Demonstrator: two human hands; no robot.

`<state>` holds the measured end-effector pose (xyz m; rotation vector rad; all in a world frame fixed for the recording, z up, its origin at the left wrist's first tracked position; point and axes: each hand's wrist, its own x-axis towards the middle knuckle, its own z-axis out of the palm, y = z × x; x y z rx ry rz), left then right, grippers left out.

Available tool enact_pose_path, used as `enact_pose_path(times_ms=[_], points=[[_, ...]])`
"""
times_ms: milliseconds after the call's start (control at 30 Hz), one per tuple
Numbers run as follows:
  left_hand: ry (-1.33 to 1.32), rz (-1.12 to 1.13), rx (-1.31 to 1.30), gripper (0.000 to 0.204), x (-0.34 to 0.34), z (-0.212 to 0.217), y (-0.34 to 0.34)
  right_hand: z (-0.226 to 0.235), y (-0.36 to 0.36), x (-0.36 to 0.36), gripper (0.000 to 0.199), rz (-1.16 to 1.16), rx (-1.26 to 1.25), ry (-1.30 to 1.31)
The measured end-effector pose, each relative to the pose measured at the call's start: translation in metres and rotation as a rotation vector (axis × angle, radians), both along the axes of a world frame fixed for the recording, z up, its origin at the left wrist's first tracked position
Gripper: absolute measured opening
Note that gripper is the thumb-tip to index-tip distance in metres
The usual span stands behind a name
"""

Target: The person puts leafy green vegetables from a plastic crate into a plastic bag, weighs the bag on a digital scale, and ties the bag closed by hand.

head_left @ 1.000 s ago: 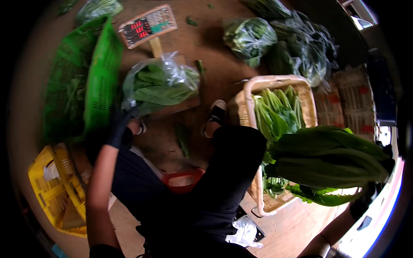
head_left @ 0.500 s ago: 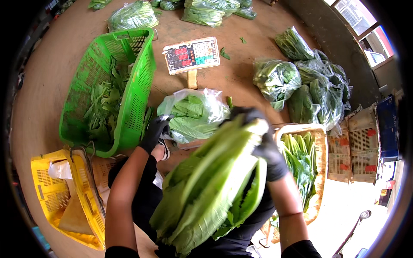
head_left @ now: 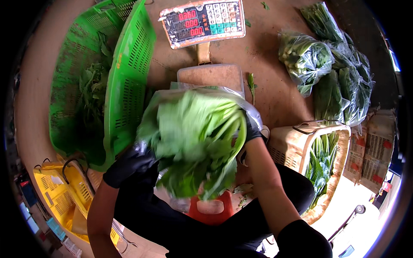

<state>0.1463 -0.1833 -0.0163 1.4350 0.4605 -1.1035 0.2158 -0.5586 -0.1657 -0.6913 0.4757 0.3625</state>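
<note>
A large bunch of leafy greens (head_left: 193, 129), blurred by motion, is in front of me above my lap. A clear plastic bag (head_left: 215, 89) surrounds its far edge and sides. My left hand (head_left: 131, 165), in a black glove, is closed on the bag's near left edge, where a shiny fold shows at the fingers. At the stalk side on the right, my black-gloved right hand (head_left: 253, 127) grips the greens, its fingers mostly hidden behind stalks and plastic. Just beyond stands a scale with a bare platform (head_left: 211, 76) and a lit display (head_left: 202, 22).
A green crate (head_left: 129, 81) with loose leaves stands at left, a yellow crate (head_left: 60, 193) nearer. To the right is a pale basket (head_left: 286, 146) of greens, with several bagged greens (head_left: 305, 58) beyond. A red stool (head_left: 211, 210) shows between my legs.
The bag has come off the scale toward me. My right hand has moved away from over my lap to the bag's right side with the greens. My left hand has come nearer. The view has shifted.
</note>
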Motion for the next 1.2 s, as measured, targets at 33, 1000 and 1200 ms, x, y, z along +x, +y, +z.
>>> enact_pose_path(times_ms=[33, 1000, 1200], points=[[0.013, -0.032, -0.069, 0.046, 0.007, 0.003, -0.013, -0.020, -0.047, 0.003, 0.032, 0.130, -0.246, -0.153], [-0.343, 0.756, -0.988, 0.066, -0.010, 0.010, -0.088, 0.024, -0.136, 0.044, 0.040, 0.739, -1.740, -0.341], [-0.282, 0.863, -0.942, 0.058, -0.018, 0.008, -0.078, 0.076, -0.026, -0.077, 0.033, 0.189, -1.078, -0.361]])
